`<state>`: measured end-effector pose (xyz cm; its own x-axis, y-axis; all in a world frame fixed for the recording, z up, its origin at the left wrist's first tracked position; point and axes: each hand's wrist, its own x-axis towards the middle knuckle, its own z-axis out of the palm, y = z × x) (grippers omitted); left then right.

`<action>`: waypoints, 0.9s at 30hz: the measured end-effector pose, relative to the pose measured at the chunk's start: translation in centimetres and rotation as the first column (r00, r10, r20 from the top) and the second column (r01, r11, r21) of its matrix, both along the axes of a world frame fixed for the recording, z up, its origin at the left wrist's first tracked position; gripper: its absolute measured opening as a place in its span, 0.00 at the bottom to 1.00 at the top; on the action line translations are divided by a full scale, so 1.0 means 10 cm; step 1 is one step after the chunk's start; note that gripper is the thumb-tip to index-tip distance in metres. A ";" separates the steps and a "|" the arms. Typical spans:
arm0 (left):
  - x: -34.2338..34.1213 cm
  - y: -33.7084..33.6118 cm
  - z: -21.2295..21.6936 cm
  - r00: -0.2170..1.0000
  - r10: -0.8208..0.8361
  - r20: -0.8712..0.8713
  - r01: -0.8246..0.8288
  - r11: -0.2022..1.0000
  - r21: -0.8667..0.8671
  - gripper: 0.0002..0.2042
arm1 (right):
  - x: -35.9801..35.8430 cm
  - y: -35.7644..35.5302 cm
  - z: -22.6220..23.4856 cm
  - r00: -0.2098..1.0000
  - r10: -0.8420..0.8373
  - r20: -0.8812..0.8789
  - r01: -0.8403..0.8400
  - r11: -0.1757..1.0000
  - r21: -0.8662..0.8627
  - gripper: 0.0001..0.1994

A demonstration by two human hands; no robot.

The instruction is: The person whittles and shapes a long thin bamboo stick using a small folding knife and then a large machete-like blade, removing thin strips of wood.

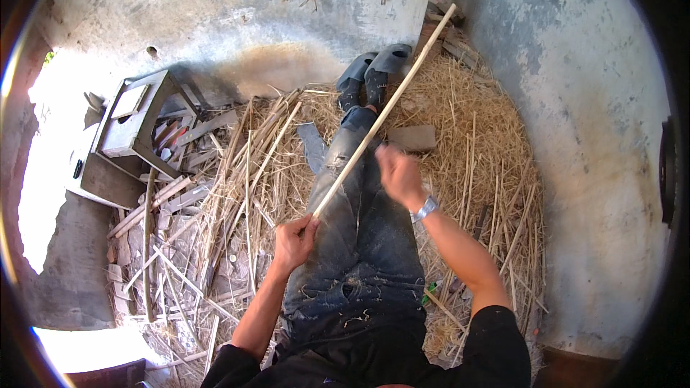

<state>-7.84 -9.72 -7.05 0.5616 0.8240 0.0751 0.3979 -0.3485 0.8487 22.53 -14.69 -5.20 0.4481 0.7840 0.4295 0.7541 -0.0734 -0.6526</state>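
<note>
A long, pale, peeled stick (392, 100) slants over my legs, its far end up toward the wall corner. My left hand (295, 241) is closed around its near end, above my left thigh. Right of the stick, over my right leg, my right hand (401, 176) is closed and a little blurred. A small dark bit shows by its fingers, but I cannot make out what it is. There is a gap between this hand and the stick in the picture. My dusty dark trousers (352, 244) carry pale shavings.
Straw and shavings (460, 115) cover the floor by the right wall. Thin sticks (230, 179) lie heaped left of my legs. A worn wooden stool (129, 126) stands at the far left among wood scraps. A flat brown block (412, 138) lies beside my right shin.
</note>
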 end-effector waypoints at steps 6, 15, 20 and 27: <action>0.16 -0.06 0.27 0.998 0.002 0.062 0.003 0.996 -0.086 0.12 | -0.51 -0.20 -0.03 0.899 0.348 0.265 -0.332 0.937 -0.107 0.13; 0.23 -0.09 0.47 1.000 -0.013 0.018 0.016 0.986 -0.165 0.12 | -0.59 -0.15 0.06 0.952 0.221 0.212 -0.259 0.951 0.167 0.21; 0.25 -0.01 0.36 0.991 -0.007 0.135 0.035 0.978 -0.204 0.12 | -0.46 -0.06 0.30 0.967 0.199 0.159 -0.204 0.979 0.018 0.17; 0.21 0.37 0.32 0.982 0.164 0.097 -0.120 0.928 -0.353 0.16 | 0.15 0.70 1.25 0.765 0.090 0.638 -0.167 0.984 0.061 0.10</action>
<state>-5.75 -6.05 -3.90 0.4411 0.8818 -0.1666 0.3072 0.0260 0.9513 23.99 -7.66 7.31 -0.0556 0.7461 0.6635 0.9951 0.0959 -0.0244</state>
